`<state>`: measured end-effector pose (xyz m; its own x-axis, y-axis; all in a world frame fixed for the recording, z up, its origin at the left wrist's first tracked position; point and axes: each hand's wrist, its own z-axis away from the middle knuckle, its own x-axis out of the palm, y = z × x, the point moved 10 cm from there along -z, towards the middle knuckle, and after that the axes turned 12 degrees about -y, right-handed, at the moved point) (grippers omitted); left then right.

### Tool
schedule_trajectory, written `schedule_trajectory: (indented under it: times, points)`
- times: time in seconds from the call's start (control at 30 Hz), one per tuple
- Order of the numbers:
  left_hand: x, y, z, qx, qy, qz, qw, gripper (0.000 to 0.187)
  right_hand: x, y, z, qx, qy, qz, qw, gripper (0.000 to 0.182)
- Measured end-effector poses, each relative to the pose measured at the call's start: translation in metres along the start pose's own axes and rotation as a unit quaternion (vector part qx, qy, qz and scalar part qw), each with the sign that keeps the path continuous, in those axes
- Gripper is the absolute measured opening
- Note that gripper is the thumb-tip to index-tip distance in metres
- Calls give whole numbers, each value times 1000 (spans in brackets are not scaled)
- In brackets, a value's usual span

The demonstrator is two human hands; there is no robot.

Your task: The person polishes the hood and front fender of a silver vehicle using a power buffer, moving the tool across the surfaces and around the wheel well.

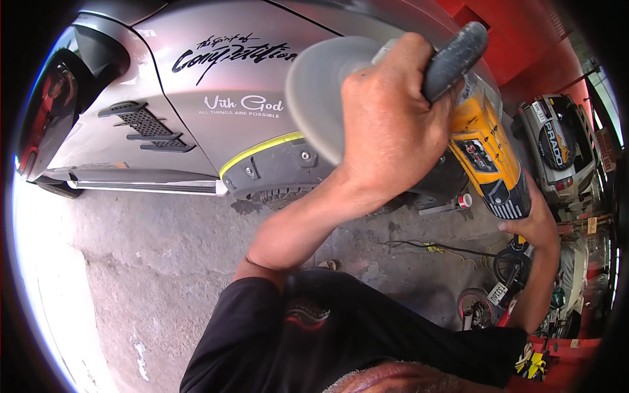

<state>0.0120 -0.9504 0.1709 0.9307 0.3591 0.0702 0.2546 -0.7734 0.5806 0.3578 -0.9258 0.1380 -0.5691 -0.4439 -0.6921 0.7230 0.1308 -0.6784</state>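
A yellow and black power polisher (485,141) is held between both my hands, its round pale pad (321,92) blurred against the car panel (187,29). My left hand (396,121) is closed around the polisher's front end, next to a black side handle (455,62). Lower right, my right hand (538,226) wraps the rear of the body, its fingers mostly hidden behind the tool. The pad overlaps the end of the black "Competition" lettering (236,57). White lettering (242,105) and a dark wheel-arch trim with a yellow-green edge (278,164) lie beside it.
A side mirror (98,49) juts out at the left. On the concrete floor (170,242) lie a dark cable (452,249) and a white tube-like object with a red end (464,201). Motorbike parts (478,304) and a silver vehicle (553,144) stand at the right.
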Motion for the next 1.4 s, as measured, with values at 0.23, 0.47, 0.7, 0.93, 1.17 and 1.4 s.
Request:
schedule_trajectory:
  times: [0.23, 0.47, 0.7, 0.93, 1.17, 1.4]
  points:
    - [94, -17, 3, -50, -76, 99, 991, 17, -26, 51, 72, 109, 75, -53, 990, 110]
    - [85, -21, -2, -56, -74, 90, 992, 18, -15, 38, 66, 108, 94, -45, 989, 115]
    - [-19, -3, -26, -17, -49, 22, 998, 19, 18, -20, -6, 58, -13, -40, 997, 120]
    - [-58, 10, -29, 12, -66, 55, 996, 18, 27, -56, -54, 64, -72, 38, 995, 111]
    - [0, 8, -4, 9, 19, -22, 1000, 15, 1, 2, -36, 26, -50, 10, 998, 115]
    - [127, -11, 4, -64, -146, -31, 987, 16, -68, 107, 18, -5, 38, 77, 996, 113]
